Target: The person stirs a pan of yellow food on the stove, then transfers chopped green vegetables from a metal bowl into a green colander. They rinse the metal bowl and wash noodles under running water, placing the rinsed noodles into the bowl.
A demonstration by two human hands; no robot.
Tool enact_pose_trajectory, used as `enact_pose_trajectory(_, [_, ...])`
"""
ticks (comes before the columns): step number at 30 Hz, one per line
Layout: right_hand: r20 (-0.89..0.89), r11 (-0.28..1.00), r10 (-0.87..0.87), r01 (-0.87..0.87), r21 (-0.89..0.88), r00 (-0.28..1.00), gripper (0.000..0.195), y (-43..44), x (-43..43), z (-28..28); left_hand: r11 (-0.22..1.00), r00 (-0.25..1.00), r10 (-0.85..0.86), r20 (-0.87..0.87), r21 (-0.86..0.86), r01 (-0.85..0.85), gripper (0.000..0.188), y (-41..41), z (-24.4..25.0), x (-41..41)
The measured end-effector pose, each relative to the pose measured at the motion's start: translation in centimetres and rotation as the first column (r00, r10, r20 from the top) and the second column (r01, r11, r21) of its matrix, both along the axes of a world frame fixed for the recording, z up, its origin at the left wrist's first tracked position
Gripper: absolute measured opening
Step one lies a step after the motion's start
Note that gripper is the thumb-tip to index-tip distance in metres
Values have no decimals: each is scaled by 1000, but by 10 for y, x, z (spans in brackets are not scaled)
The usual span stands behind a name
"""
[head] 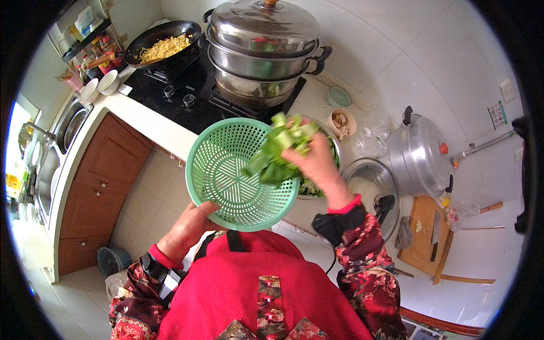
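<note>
A green plastic colander (238,174) hangs tilted before my body, with no food on its perforated bottom. My left hand (191,227) grips its lower left rim, the thumb over the edge. In my right hand (312,159) is a bunch of leafy green vegetables (276,159), held at the colander's right side, with leaves overlapping its opening. Behind that hand, a round metal basin (338,146) holds more greens and is partly hidden by the colander and my arm.
A multi-tier steel steamer (263,55) and a black wok (193,32) with scrambled egg (165,49) stand on the gas hob (170,100). To the right are a bowl of food pieces (342,123), a glass lid (361,170), an aluminium pot (410,157) and a cleaver (436,229) on a cutting board (418,250).
</note>
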State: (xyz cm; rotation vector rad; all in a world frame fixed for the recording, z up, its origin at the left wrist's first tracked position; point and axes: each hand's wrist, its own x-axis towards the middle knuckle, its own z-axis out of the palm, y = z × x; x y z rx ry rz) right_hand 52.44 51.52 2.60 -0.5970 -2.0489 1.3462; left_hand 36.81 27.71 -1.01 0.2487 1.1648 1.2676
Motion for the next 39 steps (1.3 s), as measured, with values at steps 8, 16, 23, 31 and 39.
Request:
enact_pose_trajectory(8, [468,885,246,-394,249,848,96,-61,-35,-37,1000,998,18,67,-13,-18,48,-8,-3,0])
enact_pose_trajectory(16, [120,920,67,-108,378,991,33,-59,-14,-13,992,986,124,111,-22,-123,47,-23,-6,-1])
enact_pose_trajectory(23, [483,837,-456,176,518,747,95,3,69,-78,991,989,128,70,-51,-125,52,-39,-26,-10])
enact_pose_trajectory(31, [794,907,-403,80,414,456,113,4,64,-119,990,989,117,88,-87,-110,51,-38,-23,-10])
enact_pose_trajectory(39, [721,848,-500,102,520,479,76,13,60,-136,987,986,139,94,-99,-130,47,-30,-15,-7])
